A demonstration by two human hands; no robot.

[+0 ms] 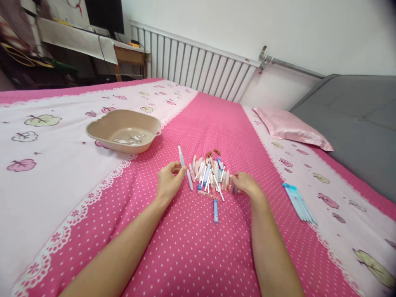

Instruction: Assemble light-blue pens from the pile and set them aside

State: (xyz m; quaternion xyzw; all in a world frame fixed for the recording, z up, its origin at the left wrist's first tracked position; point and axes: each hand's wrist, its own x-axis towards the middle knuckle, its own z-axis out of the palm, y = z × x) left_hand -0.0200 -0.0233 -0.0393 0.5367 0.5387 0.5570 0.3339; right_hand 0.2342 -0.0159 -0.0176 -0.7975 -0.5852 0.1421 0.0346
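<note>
My left hand (170, 181) pinches a pale bluish-white pen barrel (181, 156), which points upward beside the pile. A similar pale piece (189, 180) lies on the bedspread just right of its fingertips. Between my hands is a loose pile of pen parts (208, 172), with pink clear barrels, white sticks and blue pieces. My right hand (246, 184) is curled at the pile's right edge; its fingers close around something pale that they mostly cover. Nearer to me, a single blue pen piece (215, 211) lies apart from the pile.
A beige plastic basin (123, 119) with small white pieces inside stands at left. Light-blue pens (299, 204) lie side by side at right. Small brown hair clips (217, 152) sit behind the pile. A pink pillow (291, 128) lies by the grey headboard (355, 111).
</note>
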